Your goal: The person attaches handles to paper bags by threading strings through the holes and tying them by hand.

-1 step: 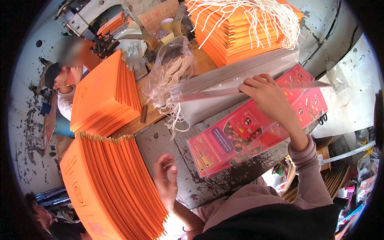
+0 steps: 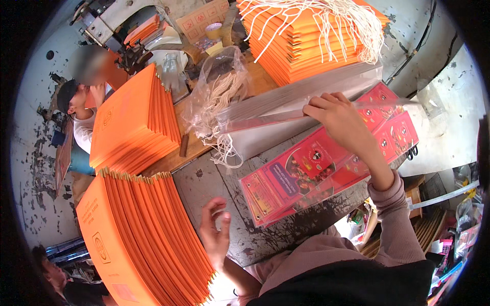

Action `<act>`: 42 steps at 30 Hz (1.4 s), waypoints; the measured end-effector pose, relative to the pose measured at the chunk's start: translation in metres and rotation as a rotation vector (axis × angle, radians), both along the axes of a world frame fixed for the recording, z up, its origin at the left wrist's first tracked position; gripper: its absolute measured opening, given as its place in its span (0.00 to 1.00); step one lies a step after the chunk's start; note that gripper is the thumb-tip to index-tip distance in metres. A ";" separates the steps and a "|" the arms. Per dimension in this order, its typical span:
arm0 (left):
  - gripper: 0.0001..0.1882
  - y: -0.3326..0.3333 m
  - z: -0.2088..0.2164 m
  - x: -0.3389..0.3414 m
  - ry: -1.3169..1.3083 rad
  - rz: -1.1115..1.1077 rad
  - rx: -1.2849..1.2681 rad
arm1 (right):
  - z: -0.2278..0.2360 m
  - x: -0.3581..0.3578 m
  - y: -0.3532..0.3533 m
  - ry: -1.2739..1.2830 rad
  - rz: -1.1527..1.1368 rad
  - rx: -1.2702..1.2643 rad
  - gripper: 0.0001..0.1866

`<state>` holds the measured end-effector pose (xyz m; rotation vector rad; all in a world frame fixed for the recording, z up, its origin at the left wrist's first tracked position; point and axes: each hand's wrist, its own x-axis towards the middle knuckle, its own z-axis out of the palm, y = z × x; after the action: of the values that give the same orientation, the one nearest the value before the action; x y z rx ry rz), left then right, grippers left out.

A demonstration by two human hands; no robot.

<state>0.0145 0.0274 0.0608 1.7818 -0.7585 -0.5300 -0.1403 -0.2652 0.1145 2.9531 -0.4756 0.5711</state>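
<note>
The fingers of my right hand (image 2: 341, 122) are closed over the upper edge of a long, clear plastic sheet (image 2: 275, 122), which stands on edge across the bench. Below that hand lie red printed sheets (image 2: 278, 183) with food pictures, overlapping and glossy as if under clear plastic. Just behind the held sheet is a long stack of greyish, thin sheets (image 2: 301, 97). My left hand (image 2: 215, 232) is raised, empty, fingers curved and apart, between the red sheets and a fanned pile of orange folders (image 2: 148, 229).
More orange folders (image 2: 130, 117) stand at the left, with another tall pile (image 2: 286, 48) at the back under white cords (image 2: 352, 30). A clear bag (image 2: 217, 76) of cords lies on the worn bench (image 2: 201, 173). Two other people are at the left, one beside machinery.
The plastic sheet in my right hand has tilted, so more of its clear face shows over the red sheets. My left hand has shifted slightly right and down.
</note>
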 end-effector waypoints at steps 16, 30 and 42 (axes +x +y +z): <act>0.21 -0.037 -0.017 -0.033 -0.589 0.041 0.151 | -0.049 0.019 -0.023 -0.107 -0.117 -0.025 0.24; 0.06 0.006 -0.049 -0.035 -0.382 0.122 -0.350 | -0.042 -0.082 0.014 0.264 0.024 0.265 0.34; 0.11 0.023 -0.050 -0.011 0.121 -0.116 -0.297 | -0.025 -0.108 0.067 0.220 -0.088 0.357 0.24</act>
<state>0.0039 0.0509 0.0110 1.4256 -0.8143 -0.5660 -0.2483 -0.1982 0.0897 3.2517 -0.7470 0.1606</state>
